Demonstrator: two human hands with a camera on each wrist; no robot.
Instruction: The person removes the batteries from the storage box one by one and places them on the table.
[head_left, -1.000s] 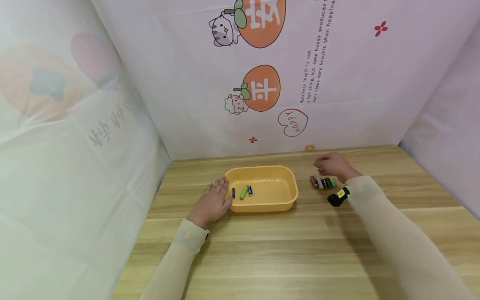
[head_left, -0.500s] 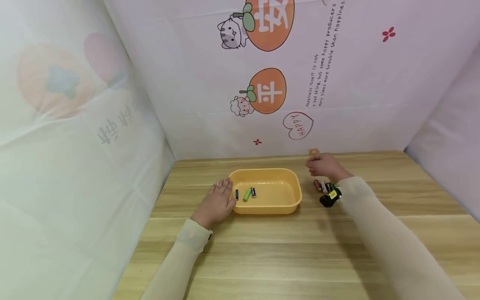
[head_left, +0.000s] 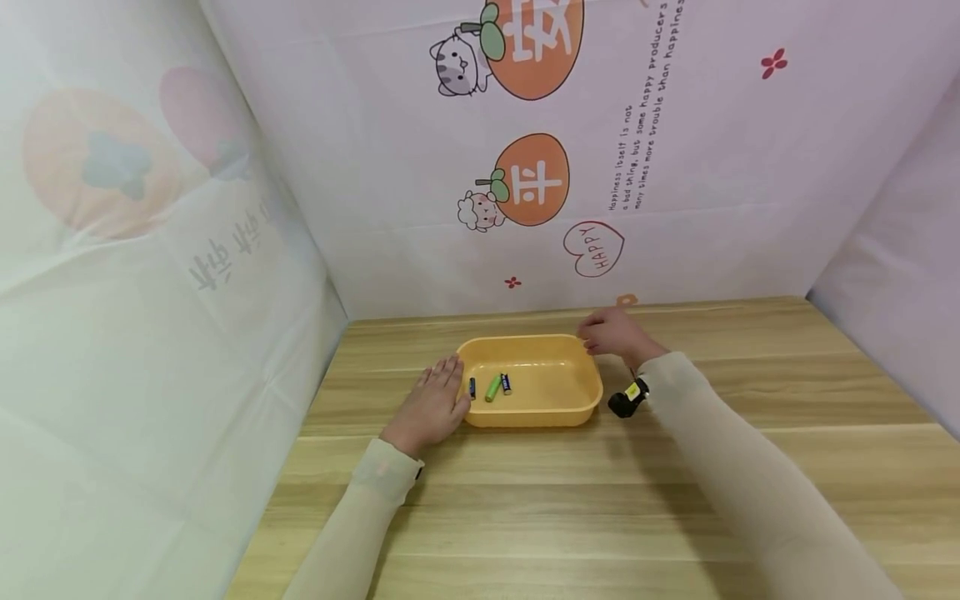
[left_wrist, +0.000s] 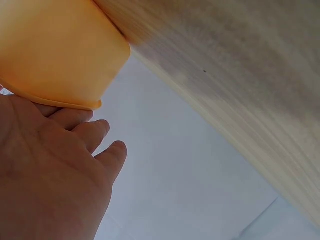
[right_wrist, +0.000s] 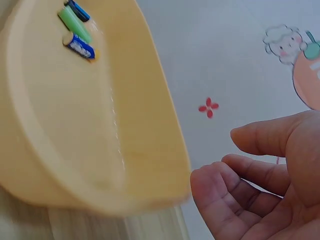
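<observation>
Head view: left hand (head_left: 427,408), fingers straight, touches smooth round-cornered tray (head_left: 531,418) of batteries (head_left: 492,389); right hand (head_left: 615,335), fingers loosely curled, empty.

On the table (head_left: 525,508), the tray (head_left: 543,418) holds three batteries (head_left: 492,389) at its left end.

A pale wood-grained tabletop (head_left: 525,517) runs back to a white sheeted wall (head_left: 360,158), gaily printed with orange fruits (head_left: 553,207), a striped cat (head_left: 454,67), a red-outlined heart (head_left: 592,242) and small red flowers (head_left: 774,63). On the left hangs another white sheet (head_left: 112,400) – creased, its fruit prints (head_left: 60,171) much paler – and a plainer one (head_left: 900,250) closes off the right, all in soft, even light
</observation>
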